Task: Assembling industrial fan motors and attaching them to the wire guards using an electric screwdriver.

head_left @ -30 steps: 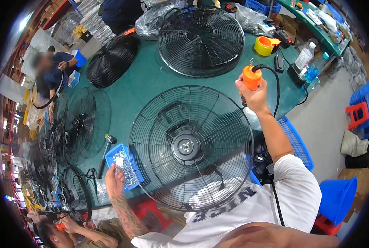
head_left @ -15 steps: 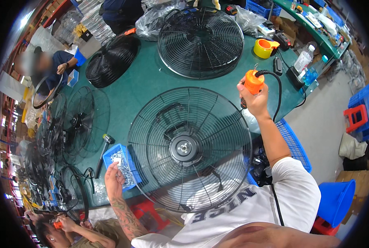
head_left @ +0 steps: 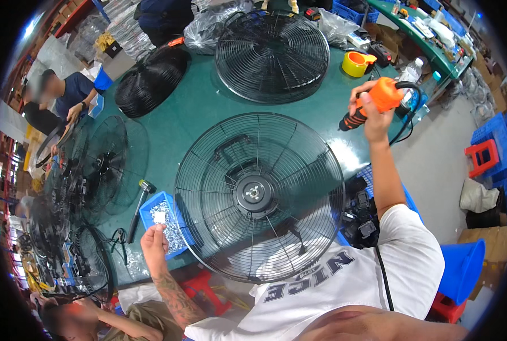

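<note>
My right hand is wrapped round an orange and black corded electric screwdriver, raised over the table's right side. Its black nose points left and down; the cord bends away behind it. In front of me lies a round black wire fan guard with a dark hub at its middle. My left hand is at the near edge of a blue tray of small screws, fingertips pinched together. Just beyond them is a small white square; whether the fingers hold it or anything else, I cannot tell.
A hammer lies left of the tray. Farther back are a stacked fan guard, a dark one and a yellow tape roll. Two people work at the left, among fans. A blue basket is at my right.
My right hand has swung the screwdriver rightward and tipped it from pointing up to pointing left and down. My left hand stays by the screw tray. The view has shifted slightly.
</note>
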`<move>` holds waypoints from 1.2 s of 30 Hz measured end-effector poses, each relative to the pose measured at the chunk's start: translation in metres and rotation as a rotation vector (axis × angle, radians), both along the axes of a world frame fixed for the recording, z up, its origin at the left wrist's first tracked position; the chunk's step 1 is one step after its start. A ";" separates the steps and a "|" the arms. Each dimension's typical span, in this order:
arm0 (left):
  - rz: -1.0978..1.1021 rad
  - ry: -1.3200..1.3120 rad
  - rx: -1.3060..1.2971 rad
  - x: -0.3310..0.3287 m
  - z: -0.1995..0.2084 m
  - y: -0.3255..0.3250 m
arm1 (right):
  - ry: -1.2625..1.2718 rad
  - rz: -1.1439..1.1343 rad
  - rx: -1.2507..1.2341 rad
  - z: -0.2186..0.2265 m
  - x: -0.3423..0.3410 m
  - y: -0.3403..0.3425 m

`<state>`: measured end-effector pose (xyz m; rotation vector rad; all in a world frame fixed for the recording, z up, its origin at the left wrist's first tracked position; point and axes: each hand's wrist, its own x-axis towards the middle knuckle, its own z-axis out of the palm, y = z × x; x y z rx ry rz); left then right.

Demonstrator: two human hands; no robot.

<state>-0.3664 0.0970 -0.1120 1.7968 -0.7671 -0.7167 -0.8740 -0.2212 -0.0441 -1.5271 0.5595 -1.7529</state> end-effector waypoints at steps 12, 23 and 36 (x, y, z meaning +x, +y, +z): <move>0.028 0.234 -0.065 0.010 -0.003 -0.009 | -0.135 0.251 -0.306 0.078 -0.010 0.063; -0.721 -0.213 -0.176 -0.177 0.074 -0.087 | -0.050 0.933 -0.304 0.107 0.050 0.078; -0.872 -0.565 -0.454 -0.222 0.063 -0.105 | 0.101 1.138 -0.293 0.097 0.068 0.084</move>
